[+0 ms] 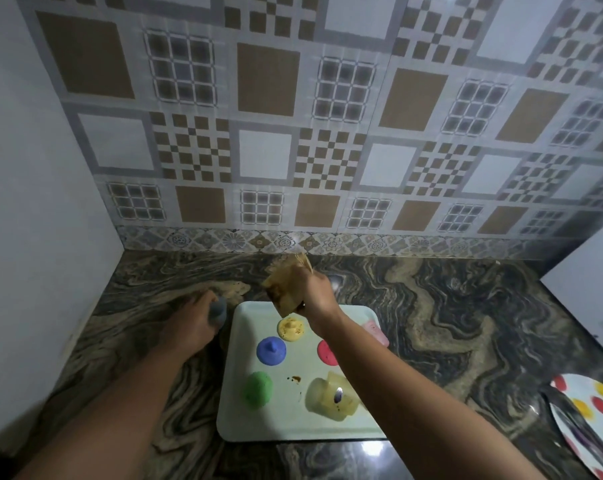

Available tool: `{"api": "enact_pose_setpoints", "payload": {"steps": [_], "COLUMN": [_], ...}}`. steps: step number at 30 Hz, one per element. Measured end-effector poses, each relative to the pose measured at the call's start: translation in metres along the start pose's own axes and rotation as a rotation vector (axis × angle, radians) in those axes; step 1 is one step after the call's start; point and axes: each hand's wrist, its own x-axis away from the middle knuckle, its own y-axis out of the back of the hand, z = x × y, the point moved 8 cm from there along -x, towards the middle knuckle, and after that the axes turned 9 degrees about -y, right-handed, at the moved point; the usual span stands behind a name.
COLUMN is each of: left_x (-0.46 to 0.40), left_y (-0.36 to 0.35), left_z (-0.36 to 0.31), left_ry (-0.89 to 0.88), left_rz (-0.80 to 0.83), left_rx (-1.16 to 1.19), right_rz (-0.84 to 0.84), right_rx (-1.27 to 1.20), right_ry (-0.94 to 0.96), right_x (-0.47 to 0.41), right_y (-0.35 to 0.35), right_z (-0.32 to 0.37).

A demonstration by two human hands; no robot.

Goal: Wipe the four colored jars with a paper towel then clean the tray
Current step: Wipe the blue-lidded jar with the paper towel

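Above the tray's (244,393) far edge, our right hand (315,289) clamps a soft, stained paper towel (286,285); our left hand (192,323) grips a grey bottle (218,308) beside it. We judge the jars (271,351) light and slippery, best held round the body.

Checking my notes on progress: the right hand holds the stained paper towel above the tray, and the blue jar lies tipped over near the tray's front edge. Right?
Not quite. In the head view the blue jar stands upright; the tipped one is the clear jar. The right hand does hold the paper towel above the tray.
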Motion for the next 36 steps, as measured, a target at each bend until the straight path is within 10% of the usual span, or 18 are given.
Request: {"api": "enact_pose_setpoints", "payload": {"steps": [7, 14, 24, 36], "left_x": [0.029, 0.031, 0.024, 0.039], "left_y": [-0.015, -0.060, -0.071, -0.034], "left_z": [-0.085, -0.102, -0.098, -0.112], "left_ry": [-0.349, -0.208, -0.155, 0.181], "left_rz": [-0.029, 0.335, 0.322, -0.041], "left_rx": [-0.424, -0.272, -0.322, 0.874], "right_rz": [-0.064, -0.096, -0.134, -0.026], "right_rx": [-0.012, -0.042, 0.003, 0.235], "right_ry": [-0.023, -0.016, -0.007, 0.237], "right_x": [-0.012, -0.010, 0.004, 0.031], "right_y": [0.014, 0.035, 0.063, 0.014], "right_z": [-0.016, -0.025, -0.024, -0.036]}}
